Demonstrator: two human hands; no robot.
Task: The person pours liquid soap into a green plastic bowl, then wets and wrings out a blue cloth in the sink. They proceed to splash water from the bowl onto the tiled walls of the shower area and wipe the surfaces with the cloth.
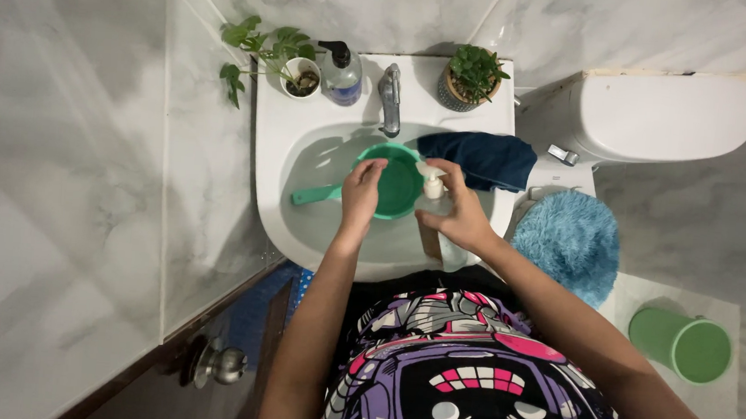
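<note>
Green plastic dipper [392,185] sits in the white ceramic sink [301,231], rim gripped by the left hand [362,193]. Small white pump bottle [432,184] is pressed by the right hand [460,214], fingers curled over it; if pressed off-centre, the bottle is likely tipped, soap missing the dipper.

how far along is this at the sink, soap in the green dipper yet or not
Done: the green dipper already sits in the sink, under the tap. In hand: the left hand grips its rim, while the right hand is on a small white pump bottle held over it. Left: no suds or running water can be seen, and the dark blue cloth lies untouched on the sink's edge.
</note>
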